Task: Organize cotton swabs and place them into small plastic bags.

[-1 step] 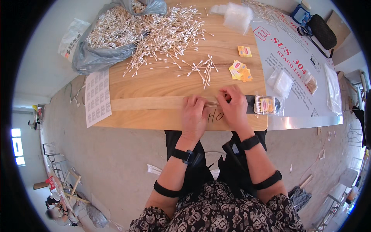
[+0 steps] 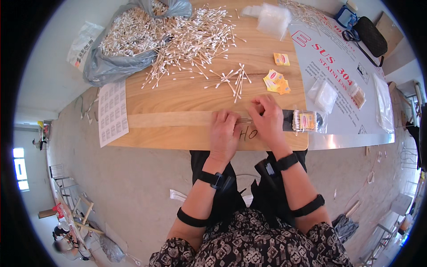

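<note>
A small bundle of cotton swabs (image 2: 243,120) lies sideways between my hands, low over the wooden table. My left hand (image 2: 224,135) is closed round its left part, and its fingers hide that end. My right hand (image 2: 268,118) has its fingers curled together at the bundle's right end; what they pinch, if anything, is hidden. Just right of that hand, a clear packet of cotton swabs (image 2: 305,120) with a yellow card rests on a dark strip. Several loose cotton swabs (image 2: 235,81) lie crossed beyond my hands.
A large heap of cotton swabs (image 2: 187,40) spills from a grey plastic bag (image 2: 118,69). Yellow cards (image 2: 276,82) and clear bags (image 2: 273,21) lie on the wooden table (image 2: 178,138). A printed sheet (image 2: 113,113) is at left. Film-covered metal (image 2: 329,53) adjoins at right.
My right hand has shifted very slightly away from me and to the left. My left hand stays around the swabs.
</note>
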Demonstrator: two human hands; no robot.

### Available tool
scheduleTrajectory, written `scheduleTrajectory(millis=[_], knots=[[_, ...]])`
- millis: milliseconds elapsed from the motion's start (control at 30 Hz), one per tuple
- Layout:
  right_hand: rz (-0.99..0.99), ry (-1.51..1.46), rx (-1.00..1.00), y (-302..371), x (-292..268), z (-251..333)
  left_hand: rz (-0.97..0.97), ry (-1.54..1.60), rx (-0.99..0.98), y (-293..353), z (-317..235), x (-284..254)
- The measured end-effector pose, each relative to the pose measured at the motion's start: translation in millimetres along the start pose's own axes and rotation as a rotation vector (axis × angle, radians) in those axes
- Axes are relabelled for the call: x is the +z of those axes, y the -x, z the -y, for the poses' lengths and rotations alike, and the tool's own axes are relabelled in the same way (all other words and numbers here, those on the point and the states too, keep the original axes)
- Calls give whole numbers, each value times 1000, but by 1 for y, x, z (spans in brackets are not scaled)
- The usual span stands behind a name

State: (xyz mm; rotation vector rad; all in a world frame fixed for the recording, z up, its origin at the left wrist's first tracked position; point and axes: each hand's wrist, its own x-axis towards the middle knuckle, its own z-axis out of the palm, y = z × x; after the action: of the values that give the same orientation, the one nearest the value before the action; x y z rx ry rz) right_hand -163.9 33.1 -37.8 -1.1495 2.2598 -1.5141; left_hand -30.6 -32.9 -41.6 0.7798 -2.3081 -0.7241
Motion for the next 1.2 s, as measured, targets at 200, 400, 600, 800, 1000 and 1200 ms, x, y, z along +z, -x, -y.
scheduleTrajectory(millis=[200,400,600,800,1000,1200], knots=[[80,432,-55,-31,24,12,-62,212,18,-1,5,2],[88,154,195,-45,17,8,-44,210,14,1,6,1],[382,269,69,-35,-14,-1,-143,276,-74,6,11,4],[379,262,-84,-26,-24,3,-193,286,-129,3,2,1],[373,162,-168,-24,-19,-6,-157,-24,120,-1,8,3],[205,230,129,-47,-2,9,-64,-114,73,0,-2,6]])
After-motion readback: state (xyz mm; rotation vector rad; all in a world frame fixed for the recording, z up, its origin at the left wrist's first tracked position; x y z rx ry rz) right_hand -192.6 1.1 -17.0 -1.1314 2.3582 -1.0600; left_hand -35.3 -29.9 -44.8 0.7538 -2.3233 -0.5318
